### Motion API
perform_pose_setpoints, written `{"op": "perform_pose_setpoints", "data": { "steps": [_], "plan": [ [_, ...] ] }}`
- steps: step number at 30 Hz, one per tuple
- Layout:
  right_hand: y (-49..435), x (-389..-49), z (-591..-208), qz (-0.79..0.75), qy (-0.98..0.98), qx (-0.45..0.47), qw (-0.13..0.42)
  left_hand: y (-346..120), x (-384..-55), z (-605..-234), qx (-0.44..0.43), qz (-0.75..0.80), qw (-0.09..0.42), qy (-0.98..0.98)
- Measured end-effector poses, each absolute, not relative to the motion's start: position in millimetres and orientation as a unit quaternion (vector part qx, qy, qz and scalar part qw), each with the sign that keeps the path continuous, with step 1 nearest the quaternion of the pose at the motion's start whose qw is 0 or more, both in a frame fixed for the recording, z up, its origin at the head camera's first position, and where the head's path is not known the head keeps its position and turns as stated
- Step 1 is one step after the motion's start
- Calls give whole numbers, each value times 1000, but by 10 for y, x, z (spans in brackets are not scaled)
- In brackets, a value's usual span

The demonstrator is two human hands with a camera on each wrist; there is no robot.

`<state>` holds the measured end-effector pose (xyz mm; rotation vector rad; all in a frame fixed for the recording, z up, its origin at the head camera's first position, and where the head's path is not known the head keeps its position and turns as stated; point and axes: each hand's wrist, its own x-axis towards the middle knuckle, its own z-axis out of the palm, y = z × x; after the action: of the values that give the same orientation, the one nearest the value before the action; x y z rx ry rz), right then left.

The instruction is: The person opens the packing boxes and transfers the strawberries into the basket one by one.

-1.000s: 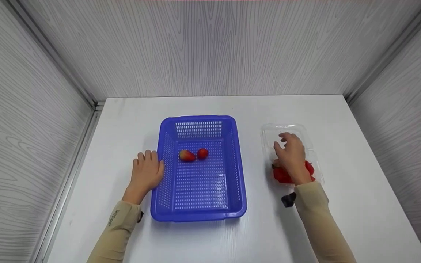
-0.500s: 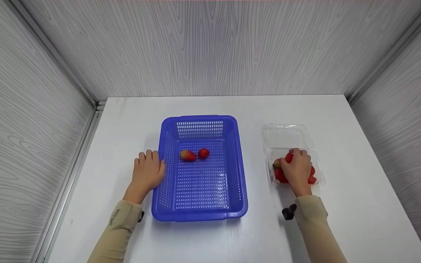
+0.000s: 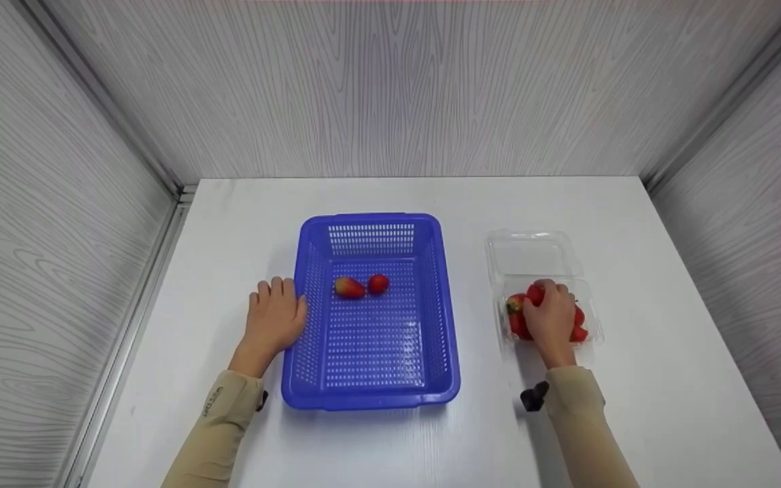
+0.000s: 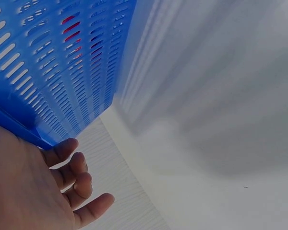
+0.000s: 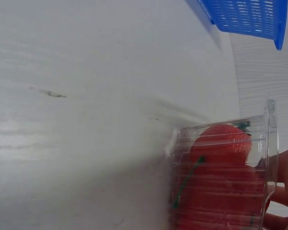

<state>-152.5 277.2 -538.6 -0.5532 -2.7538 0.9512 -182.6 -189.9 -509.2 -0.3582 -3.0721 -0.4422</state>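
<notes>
My left hand (image 3: 274, 318) is at the left rim of a blue plastic basket (image 3: 449, 346). Its thumb lies over the rim and the fingers stay outside; the left wrist view shows the index fingertip (image 4: 62, 146) against the rim's underside. Two strawberries (image 3: 350, 288) lie inside on the perforated floor. To the right, my right hand (image 3: 552, 318) pinches a red strawberry (image 3: 535, 293) over a clear hinged plastic box (image 3: 592, 298). More strawberries (image 3: 579, 332) fill the box around and under the hand, partly hidden by it. Through the box wall, the right wrist view shows strawberries (image 5: 221, 143) with green leaves.
The box's clear lid (image 3: 533, 254) lies folded back behind it. Basket and box stand side by side on a white table (image 3: 390, 447) with a gap between them. Grey wood-grain panels (image 3: 390, 88) close off the back and both sides.
My right hand has lowered into the box from above the lid, and its fingers have closed on a strawberry. My left hand has stayed at the basket's rim.
</notes>
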Motion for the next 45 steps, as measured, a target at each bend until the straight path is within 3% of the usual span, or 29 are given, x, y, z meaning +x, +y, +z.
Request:
{"op": "perform_pose_setpoints", "data": {
  "steps": [11,28,39,45],
  "plan": [
    [2660,-1556,-5257,374,-896,-184,150,-1892,-1833,-5079,-110,-141,0,-984],
    [2026,-1721,-4825,438,-863,-78,238,-1902,-1823,-5087,-114,-138,5,-984],
    [1495,-1861,-4556,500,-831,22,245,-1903,-1816,-5070,-108,-148,-6,-983],
    [1270,-1928,-4587,532,-822,42,200,-1897,-1815,-5064,-108,-146,-13,-983]
  ]
}}
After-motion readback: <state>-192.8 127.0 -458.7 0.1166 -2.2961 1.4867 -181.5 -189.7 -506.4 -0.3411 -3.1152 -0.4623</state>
